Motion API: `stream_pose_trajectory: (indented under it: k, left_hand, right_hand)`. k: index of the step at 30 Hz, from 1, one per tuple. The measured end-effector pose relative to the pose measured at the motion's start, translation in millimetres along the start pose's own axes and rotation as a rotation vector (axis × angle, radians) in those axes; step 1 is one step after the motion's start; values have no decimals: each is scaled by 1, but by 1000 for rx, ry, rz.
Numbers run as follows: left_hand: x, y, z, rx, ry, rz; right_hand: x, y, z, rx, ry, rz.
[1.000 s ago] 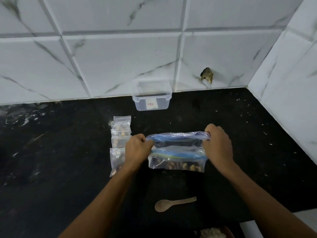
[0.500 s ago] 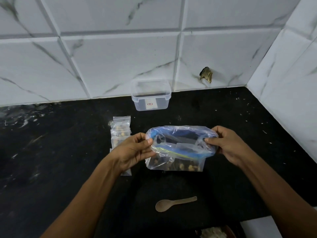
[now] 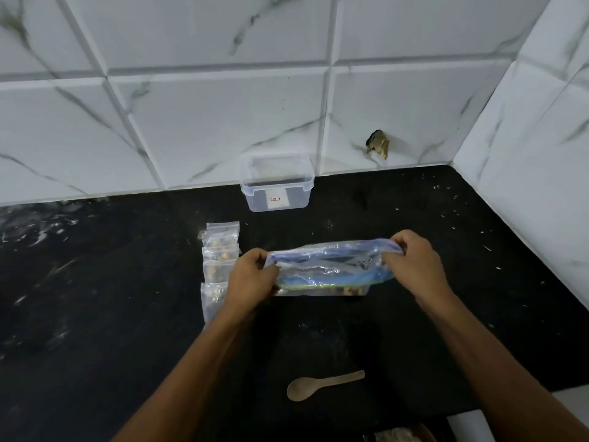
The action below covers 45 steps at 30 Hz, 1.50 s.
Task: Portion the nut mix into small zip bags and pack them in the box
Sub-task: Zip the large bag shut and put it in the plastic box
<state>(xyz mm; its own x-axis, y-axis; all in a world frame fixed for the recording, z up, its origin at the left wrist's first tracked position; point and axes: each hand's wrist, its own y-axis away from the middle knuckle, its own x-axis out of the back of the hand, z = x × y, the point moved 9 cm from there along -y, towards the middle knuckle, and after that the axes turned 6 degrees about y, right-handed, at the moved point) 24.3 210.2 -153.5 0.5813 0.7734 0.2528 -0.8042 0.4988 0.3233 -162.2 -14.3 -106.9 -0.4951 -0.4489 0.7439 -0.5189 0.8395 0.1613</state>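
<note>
A large clear zip bag with a blue zip strip and nuts at its bottom stands on the black counter. My left hand grips its left top corner, and my right hand pinches its right top corner. The bag's mouth is drawn narrow between them. Several small filled zip bags lie in a column just left of my left hand. The clear plastic box stands open at the back against the wall tiles.
A wooden spoon lies on the counter near me, below the bag. Tiled walls close the back and the right side. A bowl rim shows at the bottom edge.
The bag's mouth, held wide open half a second ago, is now pulled flat and narrow. Both hands have turned knuckles-up on the top corners.
</note>
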Motion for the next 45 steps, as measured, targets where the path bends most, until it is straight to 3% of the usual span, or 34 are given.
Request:
stream_pose_trajectory:
  k: [4,8,13,17,19,21,23,26,30,34,37,41,45]
  left_hand:
    - [-9,1,3,94,306,-186]
    - [-18,4,11,178,474,-319]
    - [-13,-4,27,0,177,-283]
    - [1,-14,25,-25,65,-86]
    - [7,-14,34,-154,-153,65]
    - [2,-7,48,-296,-293,148]
    - [-7,0,52,-342,-284,152]
    - [-6,-8,36,-176,-150,86]
    - [-17,-11,2,133,260,-188]
    - [-14,-13,7,-6,-47,-171]
    - [-12,-12,13,-61,-72,-119]
    - [-11,-13,18,-31,-9,-138]
    - [0,-18,33,-109,-172,-38]
  right_hand:
    - [-24,2,3,-94,-478,-297]
    - [-22,-1,-2,-87,-612,-305]
    - [-8,-10,-3,-24,-467,-92]
    - [24,-1,-32,330,76,256]
    - [25,11,-45,426,133,319]
    - [16,12,-45,385,5,235]
    - [0,6,-34,225,-267,16]
    - [-17,-1,-14,10,-574,-207]
    - [-18,-2,3,-163,-607,-234]
    - [-26,-2,-2,-182,-613,-278]
    - [-32,-3,-4,-198,-606,-323]
    - [-13,-9,-3,-120,-410,-155]
    - [26,-5,-22,134,276,280]
